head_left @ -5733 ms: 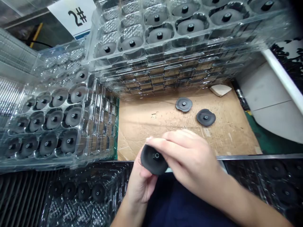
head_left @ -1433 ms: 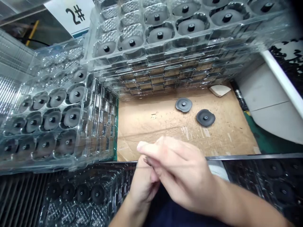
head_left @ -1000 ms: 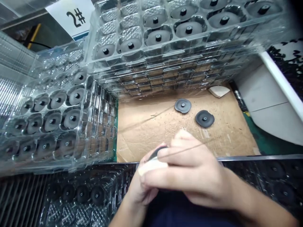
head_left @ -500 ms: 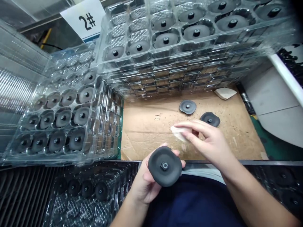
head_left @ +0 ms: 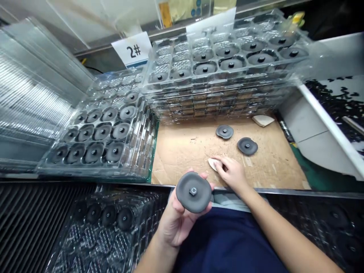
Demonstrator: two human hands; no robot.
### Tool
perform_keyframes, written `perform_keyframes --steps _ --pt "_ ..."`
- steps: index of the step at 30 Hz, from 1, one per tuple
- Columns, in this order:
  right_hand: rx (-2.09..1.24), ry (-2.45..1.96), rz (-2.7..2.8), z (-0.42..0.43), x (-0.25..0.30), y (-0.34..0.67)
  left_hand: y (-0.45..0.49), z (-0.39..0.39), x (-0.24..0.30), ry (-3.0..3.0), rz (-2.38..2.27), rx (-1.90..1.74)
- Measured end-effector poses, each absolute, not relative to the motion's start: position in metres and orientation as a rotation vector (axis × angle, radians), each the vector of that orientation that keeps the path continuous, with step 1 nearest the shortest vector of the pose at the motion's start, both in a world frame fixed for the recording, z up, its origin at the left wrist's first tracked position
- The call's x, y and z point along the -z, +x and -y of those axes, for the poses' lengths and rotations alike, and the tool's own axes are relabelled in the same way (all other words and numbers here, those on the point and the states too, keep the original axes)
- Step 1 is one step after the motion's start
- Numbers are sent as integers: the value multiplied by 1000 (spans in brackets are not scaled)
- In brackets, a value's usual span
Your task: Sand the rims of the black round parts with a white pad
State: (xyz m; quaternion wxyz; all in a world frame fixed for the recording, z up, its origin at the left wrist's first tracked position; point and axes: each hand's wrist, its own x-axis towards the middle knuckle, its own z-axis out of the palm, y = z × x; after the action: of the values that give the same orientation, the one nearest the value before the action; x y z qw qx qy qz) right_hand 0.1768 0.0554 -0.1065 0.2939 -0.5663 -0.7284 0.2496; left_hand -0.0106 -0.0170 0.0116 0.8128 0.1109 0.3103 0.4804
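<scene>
My left hand point(head_left: 176, 222) holds a round grey rubber disc point(head_left: 193, 191) with a small metal hub in its middle, face up, above my lap at the bench's near edge. My right hand point(head_left: 233, 172) rests on the brown cardboard sheet point(head_left: 182, 149), its fingers curled on a small white pad point(head_left: 214, 163) lying there. Two more grey discs point(head_left: 224, 131) point(head_left: 247, 146) lie loose on the cardboard beyond my right hand.
Stacks of clear plastic trays hold several grey discs at the left point(head_left: 99, 131) and at the back point(head_left: 224, 62). A white "2#" sign point(head_left: 132, 51) stands behind. Dark trays point(head_left: 108, 227) sit near my lap. A white wedge point(head_left: 263, 120) lies at the back right.
My right hand has come off the disc and gone down to the cardboard with the white pad. The left hand now shows the disc face up. The camera has tilted up.
</scene>
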Motion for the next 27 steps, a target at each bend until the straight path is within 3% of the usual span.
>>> perform_keyframes --steps 12,27 --pt "-592 -1449 1991 -53 113 179 -8 65 -28 233 -619 -1305" --pt "-329 -1377 2058 -55 132 176 4 44 -14 143 -909 -1568"
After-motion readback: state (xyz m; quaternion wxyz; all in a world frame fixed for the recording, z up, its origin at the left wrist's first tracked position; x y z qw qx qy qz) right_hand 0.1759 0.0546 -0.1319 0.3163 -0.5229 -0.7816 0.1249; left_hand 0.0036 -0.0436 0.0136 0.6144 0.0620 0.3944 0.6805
